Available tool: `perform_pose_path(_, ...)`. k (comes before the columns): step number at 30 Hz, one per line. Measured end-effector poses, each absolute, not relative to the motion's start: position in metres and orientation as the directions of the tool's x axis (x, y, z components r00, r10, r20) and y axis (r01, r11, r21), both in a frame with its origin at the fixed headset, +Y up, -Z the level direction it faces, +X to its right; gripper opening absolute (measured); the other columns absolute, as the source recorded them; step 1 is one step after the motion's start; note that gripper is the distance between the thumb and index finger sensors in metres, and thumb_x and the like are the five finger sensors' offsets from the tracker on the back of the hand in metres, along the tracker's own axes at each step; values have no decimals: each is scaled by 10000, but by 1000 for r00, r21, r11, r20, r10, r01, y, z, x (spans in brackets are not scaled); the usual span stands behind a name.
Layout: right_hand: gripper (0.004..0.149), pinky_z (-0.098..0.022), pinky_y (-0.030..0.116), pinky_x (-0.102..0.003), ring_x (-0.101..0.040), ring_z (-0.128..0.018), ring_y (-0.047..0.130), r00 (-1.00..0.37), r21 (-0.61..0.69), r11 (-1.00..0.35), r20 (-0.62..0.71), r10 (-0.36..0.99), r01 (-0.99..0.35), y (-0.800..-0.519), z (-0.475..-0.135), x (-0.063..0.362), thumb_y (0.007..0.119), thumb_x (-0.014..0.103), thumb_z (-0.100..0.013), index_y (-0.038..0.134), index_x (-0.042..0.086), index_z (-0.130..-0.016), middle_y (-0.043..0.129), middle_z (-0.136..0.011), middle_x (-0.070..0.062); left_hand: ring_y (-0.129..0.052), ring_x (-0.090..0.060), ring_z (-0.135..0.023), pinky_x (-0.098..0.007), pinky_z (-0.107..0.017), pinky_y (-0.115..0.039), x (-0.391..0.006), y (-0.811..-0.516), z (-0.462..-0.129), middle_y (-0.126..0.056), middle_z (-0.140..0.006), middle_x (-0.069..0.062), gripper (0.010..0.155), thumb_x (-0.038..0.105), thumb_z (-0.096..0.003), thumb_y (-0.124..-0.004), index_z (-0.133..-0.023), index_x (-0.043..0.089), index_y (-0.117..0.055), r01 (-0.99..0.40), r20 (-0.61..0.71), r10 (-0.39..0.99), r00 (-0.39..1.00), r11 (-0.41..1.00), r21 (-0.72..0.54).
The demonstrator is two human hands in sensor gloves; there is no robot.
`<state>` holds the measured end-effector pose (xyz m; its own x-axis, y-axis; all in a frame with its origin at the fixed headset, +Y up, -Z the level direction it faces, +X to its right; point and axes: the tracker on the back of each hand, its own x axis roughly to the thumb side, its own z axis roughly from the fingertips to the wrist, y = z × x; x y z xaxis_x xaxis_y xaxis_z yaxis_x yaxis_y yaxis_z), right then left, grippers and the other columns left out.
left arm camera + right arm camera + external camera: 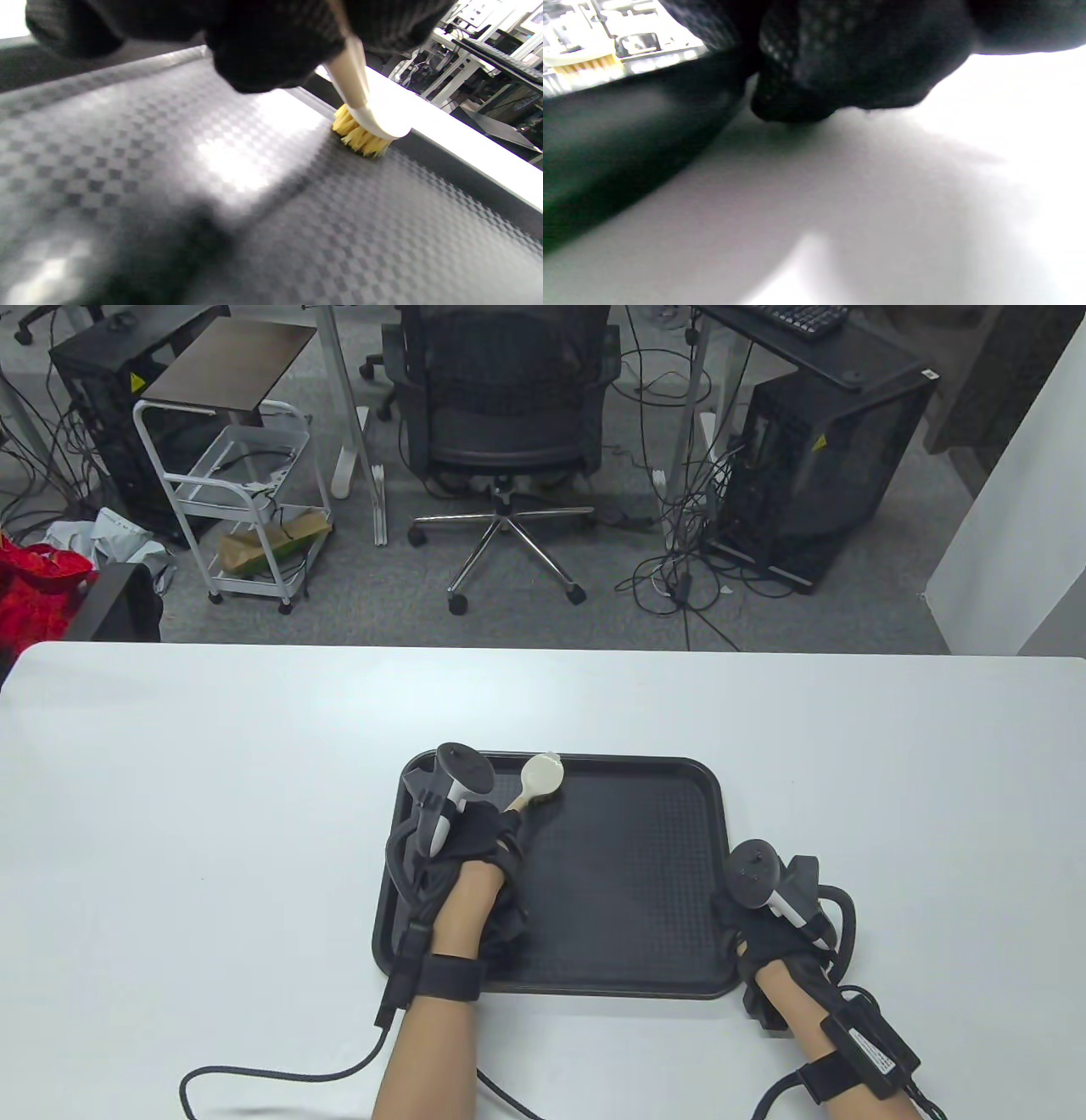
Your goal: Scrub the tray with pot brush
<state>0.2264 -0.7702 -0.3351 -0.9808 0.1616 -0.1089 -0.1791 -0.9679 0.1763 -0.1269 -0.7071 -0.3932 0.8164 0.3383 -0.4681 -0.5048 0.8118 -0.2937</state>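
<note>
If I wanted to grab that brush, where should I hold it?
Probably by its long pale handle, from the near side, as the left hand does now. The pot brush has its round head far out with yellow bristles pressed down on the tray, so only the handle, slanting back toward the person, is free to grip.

Table view: even bright overhead light, sharp, soft shadows under both arms, mild wide-angle bowing at the edges. Left wrist view: white glare patch on the tray [237, 161] floor, glove at top blurred, near foreground smeared, brush bristles [360, 135] fairly sharp. Right wrist view: mostly out of focus, tabletop [1009, 127] blown out at right, broad soft shadow below the glove.
</note>
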Motion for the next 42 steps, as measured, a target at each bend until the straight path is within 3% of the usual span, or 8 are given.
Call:
perform_pose_path(5,594,-218,827,-448,-234,-161,961,-981,176,-968,-109,162,-179,-770,-335,226,758,355,-472,602,42,-952,974,-405,-55,-950,-192,-177,-494,-443,-828,-151,-704,-392,-1003,-453,-6,618,544,-407,-789,-853,116,-803,-603,-503,415,758,741,-296)
perform_pose_path(14,595,-218,826,-448,-234,-161,960,-980,177,-967,-109,164,-181,-770,-335,227,758,354,-472,601,40,-952,974,-405,-56,-952,-191,-178,-490,-441,-832,-200,-700,-386,-1005,-449,-6,611,535,-407,-813,-856,121,-805,-629,-583,437,685,759,-170)
perform_pose_path(27,595,-218,826,-448,-235,-161,960,-981,178,-968,-110,162,-180,-769,-335,227,758,354,-472,600,41,-952,974,-406,-56,-942,-201,-222,-494,-474,-808,-234,-698,-374,-987,-486,5,614,517,-406,-820,-869,115,-780,-668,-641,490,591,743,-49)
perform_pose_path(30,594,-218,826,-448,-235,-161,961,-980,178,-967,-110,164,-181,-769,-335,227,758,355,-472,601,42,-952,974,-406,-55,-946,-187,-196,-489,-448,-824,-224,-692,-377,-988,-476,7,615,520,-414,-800,-858,95,-779,-706,-577,562,593,707,-38)
perform_pose_path(34,595,-218,826,-448,-235,-161,961,-980,178,-967,-110,163,-181,-769,-335,227,758,354,-472,600,41,-953,974,-406,-55,-953,-189,-200,-492,-443,-825,-187,-682,-386,-993,-479,6,617,519,-414,-795,-857,91,-779,-776,-438,668,602,619,-121)
perform_pose_path(42,595,-218,826,-449,-236,-161,960,-980,180,-967,-110,165,-183,-769,-335,227,758,354,-471,600,41,-952,974,-406,-57,-961,-180,-204,-484,-441,-832,-93,-679,-392,-997,-489,12,619,530,-413,-784,-858,101,-782,-726,-234,692,683,608,-321)
